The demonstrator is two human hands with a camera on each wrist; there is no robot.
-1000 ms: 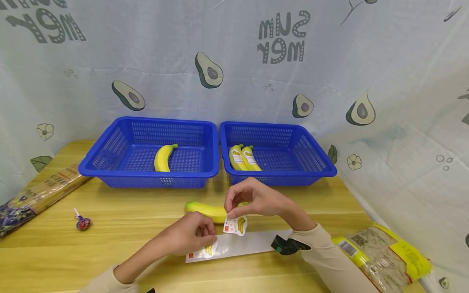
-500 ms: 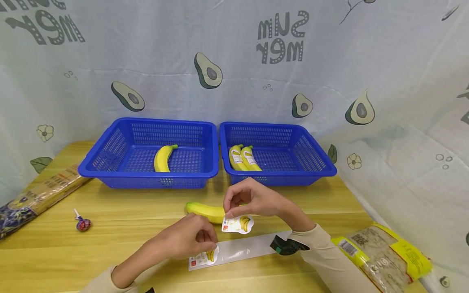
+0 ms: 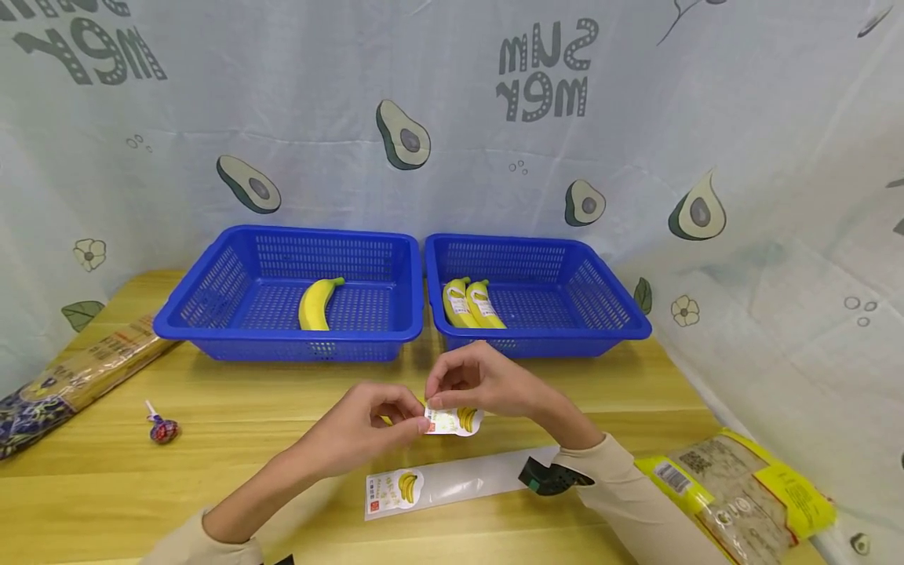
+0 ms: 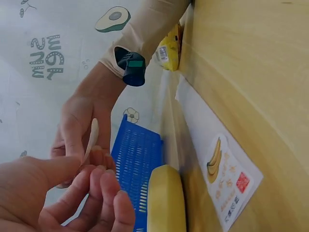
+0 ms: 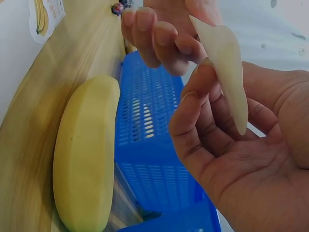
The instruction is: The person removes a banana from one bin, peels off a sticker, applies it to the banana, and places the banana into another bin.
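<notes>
Above the wooden worktop [image 3: 282, 384], before an avocado-print curtain [image 3: 494, 173], pinching one sticker [image 3: 462, 422] between fingers of left hand [image 3: 353, 428] and right hand [image 3: 497, 384], near the banana [image 5: 87, 154] below. Probably best to hold only the edges, keeping it flat to avoid creases.

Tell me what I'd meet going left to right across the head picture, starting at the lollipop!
Lollipop → banana in the left blue basket → left hand → right hand, holding a banana sticker → yellow-and-clear package.
</notes>
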